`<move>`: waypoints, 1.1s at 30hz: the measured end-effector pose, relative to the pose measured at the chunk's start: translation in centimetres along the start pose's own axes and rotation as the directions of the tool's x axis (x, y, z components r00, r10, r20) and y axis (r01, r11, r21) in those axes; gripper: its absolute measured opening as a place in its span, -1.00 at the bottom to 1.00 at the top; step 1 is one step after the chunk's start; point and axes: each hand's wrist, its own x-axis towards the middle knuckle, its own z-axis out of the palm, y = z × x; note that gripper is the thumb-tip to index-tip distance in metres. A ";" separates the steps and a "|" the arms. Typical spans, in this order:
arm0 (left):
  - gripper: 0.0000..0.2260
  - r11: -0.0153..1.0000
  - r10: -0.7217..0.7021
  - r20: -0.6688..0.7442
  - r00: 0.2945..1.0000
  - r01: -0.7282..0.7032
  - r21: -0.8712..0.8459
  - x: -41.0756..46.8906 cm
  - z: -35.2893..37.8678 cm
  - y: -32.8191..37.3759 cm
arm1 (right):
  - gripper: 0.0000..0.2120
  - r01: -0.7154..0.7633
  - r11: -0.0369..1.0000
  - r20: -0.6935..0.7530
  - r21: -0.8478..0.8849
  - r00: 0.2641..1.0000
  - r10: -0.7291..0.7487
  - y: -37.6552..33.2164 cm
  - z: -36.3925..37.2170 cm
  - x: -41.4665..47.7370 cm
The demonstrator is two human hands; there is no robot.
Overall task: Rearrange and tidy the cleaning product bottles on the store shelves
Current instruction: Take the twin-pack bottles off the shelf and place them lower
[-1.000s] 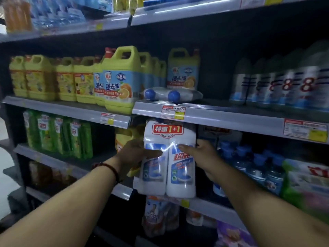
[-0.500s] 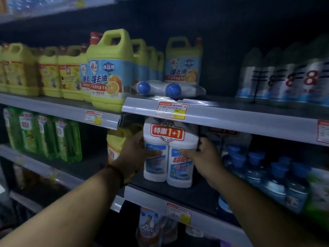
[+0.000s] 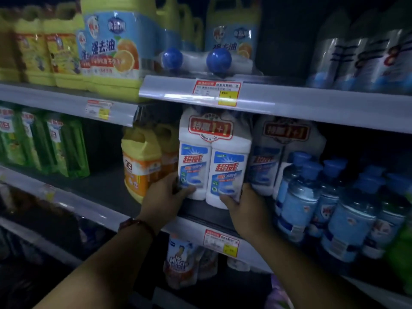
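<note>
Dim store aisle; middle shelf (image 3: 116,192). White twin-pack (image 3: 214,161): upright near front edge, between orange jug (image 3: 140,168) and second twin-pack (image 3: 287,152). Gripped low on left side by left hand (image 3: 162,197), at lower right corner by right hand (image 3: 245,210). Probably resting on shelf; base blurred. Blue-capped bottles (image 3: 312,197) further right.

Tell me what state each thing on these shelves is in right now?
front twin-pack: upright on the shelf, gripped low on both sides.
left hand: grips the pack's base.
right hand: grips the pack's base.
blue-capped pack: lying on its side, upper shelf.
rear twin-pack: upright.
orange jug: upright.
</note>
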 end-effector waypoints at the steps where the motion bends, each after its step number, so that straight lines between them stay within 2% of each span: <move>1: -0.63 1.000 -0.008 0.007 1.000 0.008 -0.004 0.2 -0.1 -0.2 | -0.60 0.009 1.000 -0.007 0.002 1.000 -0.009 0.1 -0.1 0.0; 4: -0.60 0.999 -0.041 0.023 0.999 0.041 -0.025 0.4 -0.1 -0.4 | -0.63 0.007 1.000 -0.033 -0.016 0.999 -0.008 0.0 -0.2 -0.1; 9: -0.79 0.993 -0.042 0.068 0.997 0.049 -0.104 0.6 -0.3 -0.2 | -0.66 -0.006 0.999 -0.025 -0.053 1.000 0.004 0.0 -0.3 -0.3; 15: -0.77 0.980 -0.046 0.100 0.994 0.064 -0.187 0.8 -0.6 -0.4 | -0.65 -0.026 0.995 -0.018 -0.101 1.000 0.024 -0.2 -0.3 -0.4; 30: -0.75 0.986 -0.075 0.116 0.990 0.091 -0.140 0.5 -0.8 0.2 | -0.59 -0.013 0.983 0.027 -0.184 0.999 0.018 0.0 0.0 -0.2; 33: -0.72 0.995 -0.067 0.127 0.990 0.076 -0.071 0.6 -1.0 0.3 | -0.57 -0.023 0.975 0.043 -0.219 0.999 0.034 -0.3 0.0 -0.1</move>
